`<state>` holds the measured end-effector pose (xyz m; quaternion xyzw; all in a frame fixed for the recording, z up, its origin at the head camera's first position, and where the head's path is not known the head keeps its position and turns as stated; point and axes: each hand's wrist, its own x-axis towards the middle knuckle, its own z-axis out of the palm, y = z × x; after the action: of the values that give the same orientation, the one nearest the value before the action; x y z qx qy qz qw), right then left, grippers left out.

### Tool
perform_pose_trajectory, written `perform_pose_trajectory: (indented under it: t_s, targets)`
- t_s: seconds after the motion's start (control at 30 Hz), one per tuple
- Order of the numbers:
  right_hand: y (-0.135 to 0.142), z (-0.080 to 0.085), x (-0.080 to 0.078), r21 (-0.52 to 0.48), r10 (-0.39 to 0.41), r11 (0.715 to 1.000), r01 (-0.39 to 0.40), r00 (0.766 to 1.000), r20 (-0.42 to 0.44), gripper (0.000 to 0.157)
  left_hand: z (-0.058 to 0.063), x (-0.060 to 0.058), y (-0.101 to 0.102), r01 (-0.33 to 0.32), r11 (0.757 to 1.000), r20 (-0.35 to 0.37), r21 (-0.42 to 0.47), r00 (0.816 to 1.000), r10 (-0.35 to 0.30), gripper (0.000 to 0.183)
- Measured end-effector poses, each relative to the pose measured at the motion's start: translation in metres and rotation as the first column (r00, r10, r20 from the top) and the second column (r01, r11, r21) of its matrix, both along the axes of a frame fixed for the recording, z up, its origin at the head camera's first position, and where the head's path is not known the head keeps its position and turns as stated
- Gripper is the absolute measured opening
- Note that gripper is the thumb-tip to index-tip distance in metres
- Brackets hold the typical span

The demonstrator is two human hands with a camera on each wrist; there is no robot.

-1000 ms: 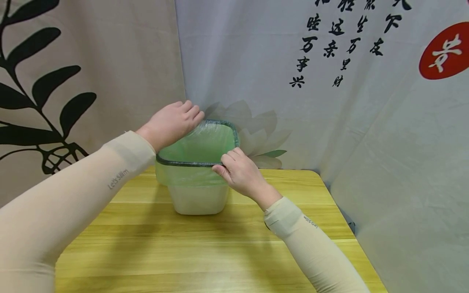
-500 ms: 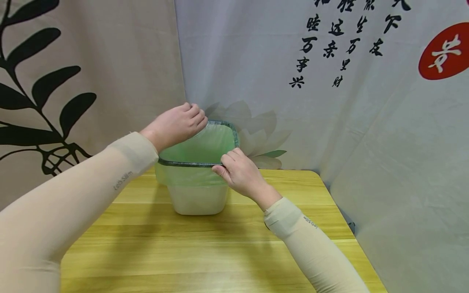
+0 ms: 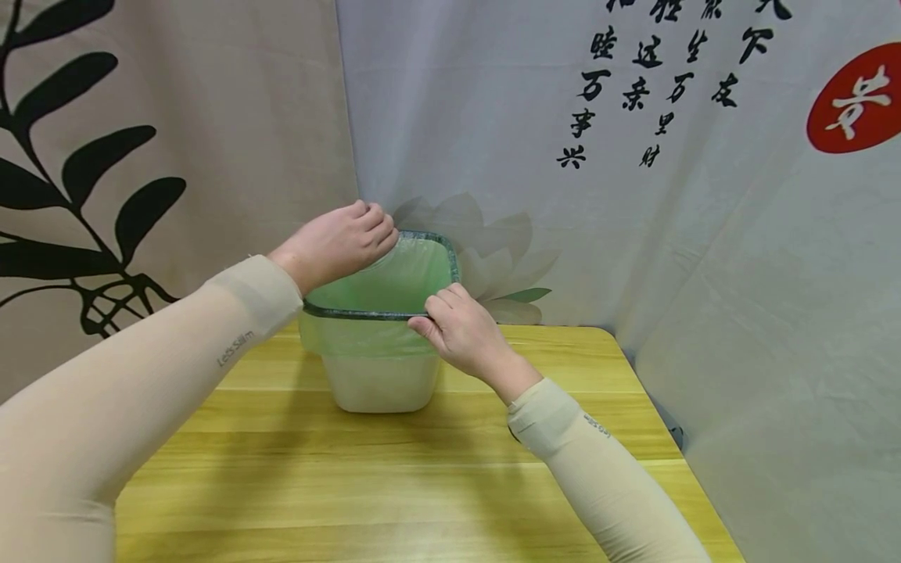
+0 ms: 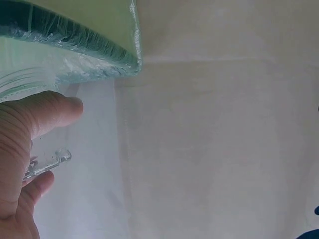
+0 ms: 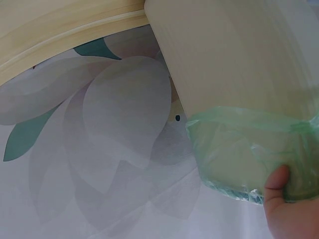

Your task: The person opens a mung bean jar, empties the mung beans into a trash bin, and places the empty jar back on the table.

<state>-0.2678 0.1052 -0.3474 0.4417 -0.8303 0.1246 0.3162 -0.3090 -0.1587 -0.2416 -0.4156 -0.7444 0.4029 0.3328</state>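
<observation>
A whitish trash can stands upright on the table, lined with a translucent green garbage bag folded down over its dark rim. My left hand is at the far left part of the rim, fingers curled. In the left wrist view, stretched bag film runs up to the thumb, and a clear plastic edge shows between thumb and finger; the fingers' full hold is partly hidden. My right hand grips the near right rim corner, its thumb against the bag outside.
The yellow wood-grain table ends at a rounded far right corner. Close behind the trash can hangs a pale cloth backdrop printed with leaves, a lotus and black characters.
My left hand has shifted slightly right and down along the rim, mostly in the first half second. My right hand and the trash can hold their place.
</observation>
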Motion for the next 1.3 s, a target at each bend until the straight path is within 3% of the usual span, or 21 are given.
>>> perform_pose_trajectory:
  t_s: [0.4,0.63,0.77,0.83,0.9,1.0,1.07,1.13,1.23,1.3]
  targets:
    - [0.000,0.000,0.000,-0.001,0.006,1.000,-0.006,1.000,-0.019,0.062,0.000,0.001,-0.002,-0.023,0.995,-0.076,-0.099,0.997,0.016,0.043]
    - [0.000,0.000,-0.001,0.002,0.000,1.000,0.000,1.000,-0.006,0.062,-0.001,0.003,-0.004,-0.036,0.991,-0.081,-0.125,0.996,0.026,0.048]
    - [0.000,0.000,0.000,0.004,-0.001,1.000,0.001,1.000,-0.003,0.062,-0.005,0.003,-0.006,-0.015,1.000,0.001,-0.021,1.000,0.015,0.048]
    - [0.000,0.000,0.000,0.006,-0.002,1.000,0.002,1.000,-0.002,0.062,-0.007,0.003,-0.007,-0.004,0.996,0.083,0.093,0.997,-0.004,0.045]
    - [0.001,0.000,0.000,0.008,-0.004,1.000,0.004,1.000,0.001,0.062,-0.010,0.003,-0.006,-0.001,0.970,0.178,0.245,0.983,-0.044,0.038]
    - [0.002,0.001,0.000,0.010,-0.007,1.000,0.007,1.000,0.010,0.062,-0.011,0.005,-0.005,-0.042,0.893,0.304,0.448,0.947,-0.108,0.034]
    - [0.002,0.001,0.000,0.012,-0.010,1.000,0.010,1.000,0.013,0.062,-0.010,0.008,-0.004,-0.130,0.834,0.403,0.536,0.908,-0.117,0.042]
    - [0.003,0.001,0.000,0.015,-0.011,1.000,0.011,1.000,0.017,0.062,-0.007,0.011,-0.004,-0.278,0.769,0.527,0.576,0.845,-0.089,0.056]
    - [0.003,0.000,0.000,0.018,-0.017,1.000,0.017,1.000,0.022,0.063,-0.006,0.013,-0.006,-0.485,0.656,0.678,0.579,0.733,-0.057,0.083]
    - [0.003,0.000,0.000,0.020,-0.021,1.000,0.021,0.999,0.025,0.063,-0.006,0.013,-0.009,-0.575,0.577,0.737,0.580,0.672,-0.070,0.093]
